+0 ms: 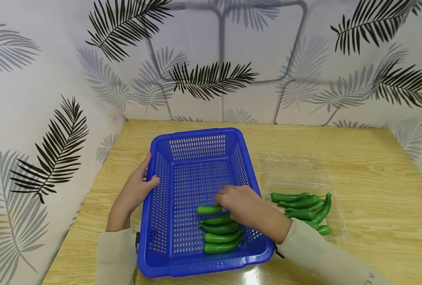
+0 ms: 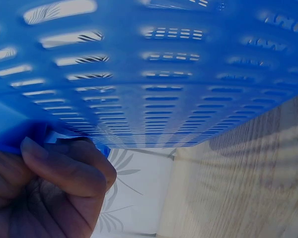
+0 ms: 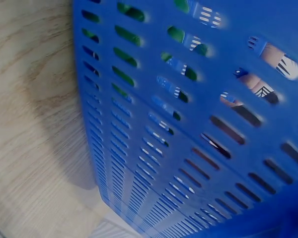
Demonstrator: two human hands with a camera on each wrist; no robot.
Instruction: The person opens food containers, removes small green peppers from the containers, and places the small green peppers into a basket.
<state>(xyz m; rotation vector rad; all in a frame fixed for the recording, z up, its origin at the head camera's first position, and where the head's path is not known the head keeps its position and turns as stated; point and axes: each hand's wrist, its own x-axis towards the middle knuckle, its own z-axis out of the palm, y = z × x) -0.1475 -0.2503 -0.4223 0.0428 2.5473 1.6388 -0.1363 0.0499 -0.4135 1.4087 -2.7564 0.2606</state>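
Note:
A blue plastic basket [image 1: 211, 264] with slotted walls sits on the table. My left hand [image 1: 139, 183] grips its left rim, the thumb over the edge; in the left wrist view the curled hand [image 2: 64, 183] is at the rim beside the slotted wall [image 2: 139, 114]. Inside the basket, my right hand [image 1: 244, 204] pinches a green pepper [image 1: 209, 210], whose right end is hidden under the fingers. Several more green peppers [image 1: 219, 229] lie side by side below it in the near right part. The right wrist view shows mostly the basket's outer wall [image 3: 102, 64].
Right of the basket, a clear plastic box [image 1: 340, 215] holds several green peppers [image 1: 305, 202], its lid [image 1: 293, 166] folded back. Both stand on a wood-grain table [image 1: 378, 182]. A leaf-patterned cloth [image 1: 246, 103] hangs behind and at the sides.

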